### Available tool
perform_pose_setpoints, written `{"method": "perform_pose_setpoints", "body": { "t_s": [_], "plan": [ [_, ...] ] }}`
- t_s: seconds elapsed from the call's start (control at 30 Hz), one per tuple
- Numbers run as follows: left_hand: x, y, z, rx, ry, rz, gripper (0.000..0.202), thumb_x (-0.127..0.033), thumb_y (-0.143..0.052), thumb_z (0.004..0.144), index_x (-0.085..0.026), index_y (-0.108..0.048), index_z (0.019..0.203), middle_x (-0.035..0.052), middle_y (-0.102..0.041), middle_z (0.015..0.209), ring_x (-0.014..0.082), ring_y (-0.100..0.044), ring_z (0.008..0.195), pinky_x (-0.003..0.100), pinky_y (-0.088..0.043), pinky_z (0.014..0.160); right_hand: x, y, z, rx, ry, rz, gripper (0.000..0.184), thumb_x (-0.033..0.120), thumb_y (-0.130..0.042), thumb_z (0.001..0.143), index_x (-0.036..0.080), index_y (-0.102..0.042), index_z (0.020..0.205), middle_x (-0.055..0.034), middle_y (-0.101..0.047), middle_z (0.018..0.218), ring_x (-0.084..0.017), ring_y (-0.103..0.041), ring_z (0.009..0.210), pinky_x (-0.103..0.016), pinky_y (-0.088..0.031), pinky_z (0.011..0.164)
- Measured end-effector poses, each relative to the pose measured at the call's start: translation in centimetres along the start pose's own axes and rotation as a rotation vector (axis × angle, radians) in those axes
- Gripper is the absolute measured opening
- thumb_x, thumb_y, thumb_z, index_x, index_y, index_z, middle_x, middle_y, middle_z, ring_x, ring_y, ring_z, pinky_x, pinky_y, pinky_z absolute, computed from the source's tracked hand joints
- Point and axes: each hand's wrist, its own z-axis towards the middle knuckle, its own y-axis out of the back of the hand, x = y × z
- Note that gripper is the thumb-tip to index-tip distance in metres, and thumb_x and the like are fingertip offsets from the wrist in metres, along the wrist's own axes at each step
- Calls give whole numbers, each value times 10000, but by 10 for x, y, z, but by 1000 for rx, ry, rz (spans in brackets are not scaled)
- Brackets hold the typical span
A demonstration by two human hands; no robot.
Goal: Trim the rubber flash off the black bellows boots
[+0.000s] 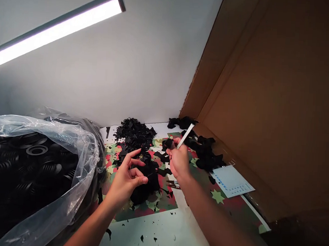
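Note:
My right hand [179, 159] is closed around a slim white stick-like tool [186, 135], whose end points up and to the right. At its fingertips is a small black ribbed part [167, 143], partly covered by the fingers. My left hand [129, 174] hovers over the dark scraps, fingers curved and apart, with nothing between them. Below and around it lie black pieces [146, 187], too dark to tell apart. A heap of thin black trimmings [134, 132] lies farther back. Between my forearms a pair of small pointed metal tools [174, 184] rests on the patterned sheet.
A clear plastic bag [89, 148] full of black ribbed rings [37, 150] stands at the left. More black pieces [207, 155] line the right side, by a printed white card [233, 181]. Cardboard [265, 107] walls the right; a lamp [61, 27] hangs above the camouflage-patterned sheet [162, 208].

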Motion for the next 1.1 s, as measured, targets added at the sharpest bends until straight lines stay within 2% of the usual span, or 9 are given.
{"method": "perform_pose_setpoints", "body": {
  "t_s": [0.17, 0.3, 0.37, 0.53, 0.63, 0.7, 0.9, 1.0, 1.1],
  "plan": [
    [-5, -2, 0, -66, -167, 180, 512, -280, -749, 800, -290, -683, 1308, 72, -655, 1216, 77, -598, 597, 213, -438, 492, 16, -5, -18, 313, -201, 50, 520, 589, -888, 577, 197, -569, 700, 94, -372, 556, -49, -210, 460, -226, -172, 447],
    [-13, 0, -1, -112, -361, 324, 340, -245, -815, 757, -302, -809, 1092, 52, -733, 1149, 148, -639, 808, 237, -498, 647, 17, -18, -40, 510, -344, 85, 514, 594, -892, 622, 166, -638, 749, 79, -412, 582, -44, -248, 477, -207, -154, 450],
    [-15, 1, -3, -140, -386, 343, 289, -264, -822, 760, -291, -822, 1048, 55, -766, 1132, 199, -667, 961, 262, -526, 747, 15, -18, -42, 508, -342, 75, 507, 604, -873, 657, 167, -671, 815, 78, -430, 599, -44, -254, 472, -209, -156, 441],
    [-14, 1, -9, -121, -233, 204, 367, -329, -812, 788, -257, -785, 1147, 49, -793, 1025, 189, -714, 868, 291, -577, 794, 20, -6, -36, 232, 18, -100, 483, 659, -729, 805, 185, -753, 892, 39, -500, 654, -68, -334, 475, -233, -268, 435],
    [-14, 1, -11, -67, -176, 112, 351, -323, -815, 786, -240, -782, 1126, 39, -786, 933, 174, -719, 797, 266, -593, 731, 28, -5, -40, 302, 248, -214, 340, 560, -738, 851, 225, -788, 884, -31, -629, 821, -149, -566, 681, -269, -457, 570],
    [-14, 0, -10, -40, -172, 66, 337, -307, -831, 767, -226, -784, 1091, 44, -778, 925, 167, -711, 760, 254, -594, 684, 31, -7, -46, 396, 292, -234, 275, 516, -755, 853, 247, -794, 893, -52, -685, 898, -188, -628, 782, -297, -506, 640],
    [-17, -2, -10, -114, -217, -14, 317, -229, -930, 620, -211, -820, 917, 49, -726, 986, 128, -665, 676, 207, -567, 563, 32, -15, -58, 388, 36, -105, 203, 412, -834, 766, 232, -770, 834, -13, -698, 776, -156, -597, 676, -292, -486, 629],
    [-17, -4, -10, -108, -178, -99, 279, -269, -925, 646, -225, -830, 905, 22, -699, 883, 103, -639, 583, 184, -525, 484, 32, -17, -59, 387, -157, 71, 275, 418, -881, 693, 204, -738, 791, 38, -584, 635, -85, -443, 523, -229, -330, 481],
    [-17, -5, -10, -133, -151, -184, 256, -311, -933, 632, -217, -830, 847, -6, -658, 735, 102, -632, 520, 174, -491, 443, 31, -18, -59, 400, -282, 179, 329, 423, -906, 658, 190, -737, 817, 67, -514, 590, -46, -318, 473, -212, -232, 451]
  ]
}}
